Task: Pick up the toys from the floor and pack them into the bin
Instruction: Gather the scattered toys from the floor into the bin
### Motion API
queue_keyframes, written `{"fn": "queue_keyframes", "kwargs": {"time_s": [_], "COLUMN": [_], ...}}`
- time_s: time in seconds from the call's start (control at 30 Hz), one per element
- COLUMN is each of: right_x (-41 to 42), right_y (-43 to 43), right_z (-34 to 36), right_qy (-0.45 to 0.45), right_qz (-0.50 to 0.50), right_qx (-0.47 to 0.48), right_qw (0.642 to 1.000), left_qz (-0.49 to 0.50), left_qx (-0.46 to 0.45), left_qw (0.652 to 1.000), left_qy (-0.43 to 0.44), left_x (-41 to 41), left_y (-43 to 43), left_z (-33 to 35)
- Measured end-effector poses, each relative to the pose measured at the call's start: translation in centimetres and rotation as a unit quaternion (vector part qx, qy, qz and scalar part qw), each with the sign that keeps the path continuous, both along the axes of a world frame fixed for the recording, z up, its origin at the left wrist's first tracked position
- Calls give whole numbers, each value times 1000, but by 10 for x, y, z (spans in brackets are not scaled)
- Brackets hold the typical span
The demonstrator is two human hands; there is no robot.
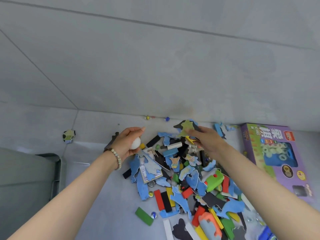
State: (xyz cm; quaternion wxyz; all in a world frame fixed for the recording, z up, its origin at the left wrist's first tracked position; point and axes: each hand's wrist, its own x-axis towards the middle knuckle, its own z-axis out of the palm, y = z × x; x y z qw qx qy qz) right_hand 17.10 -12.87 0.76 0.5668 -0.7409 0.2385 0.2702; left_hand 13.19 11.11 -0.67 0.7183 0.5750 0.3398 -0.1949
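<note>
A heap of toys (188,179) covers the grey floor: blue and black puzzle pieces, coloured domino blocks, marbles and a green plastic block (214,181). My left hand (129,144) grips a small white ball (135,143) above the heap's left edge. My right hand (207,142) reaches over the far end of the heap and pinches a green-and-black puzzle piece (187,129). The grey bin (57,170) shows only its rim and corner at the left edge.
A purple game box (277,160) lies to the right of the heap. A stray puzzle piece (69,135) sits alone on the floor at the left. Marbles (167,119) rest along the floor seam at the back.
</note>
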Motion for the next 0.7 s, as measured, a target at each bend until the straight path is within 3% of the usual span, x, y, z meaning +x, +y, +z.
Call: {"fn": "queue_keyframes", "kwargs": {"time_s": [0.07,0.17,0.23,0.47,0.7], "right_x": [-22,-66,-92,-116,-120], "right_y": [-25,-47,-47,-9,-2], "right_z": [9,17,19,2,-8], "right_qy": [36,93,105,7,-50], "right_qz": [27,93,81,-7,-16], "right_qx": [-4,-84,-95,-82,-99], "right_qw": [999,988,987,997,994], "left_qz": [-45,-98,-97,-61,-32], "left_qx": [2,7,5,20,30], "left_qw": [999,995,995,998,999], "left_qy": [5,9,10,11,15], "left_x": [-7,-23,-33,-67,-92], "left_y": [-8,-23,-30,-25,-12], "left_z": [5,9,10,19,22]}}
